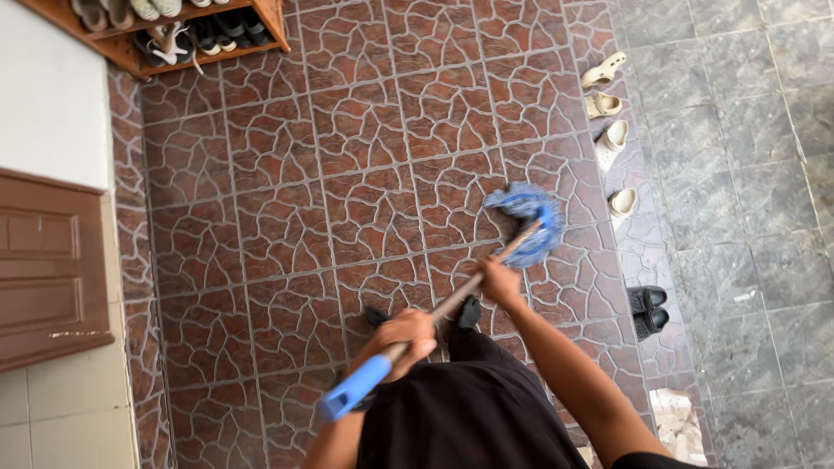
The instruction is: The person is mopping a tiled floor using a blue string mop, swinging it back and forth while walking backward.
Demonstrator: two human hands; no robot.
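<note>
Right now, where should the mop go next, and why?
Probably a short pull back toward the feet. The blue mop head sits far out on the red-brown tiles, near the pale sandals. Both the left hand and right hand grip the handle, so drawing it in looks easy.

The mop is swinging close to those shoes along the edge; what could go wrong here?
The blue mop head lies near the pale sandals, so a wide stroke might wet or push them. The black shoes sit close to the person's right side and could trip a step. If the brown tiles are wet, they may be slippery.
</note>
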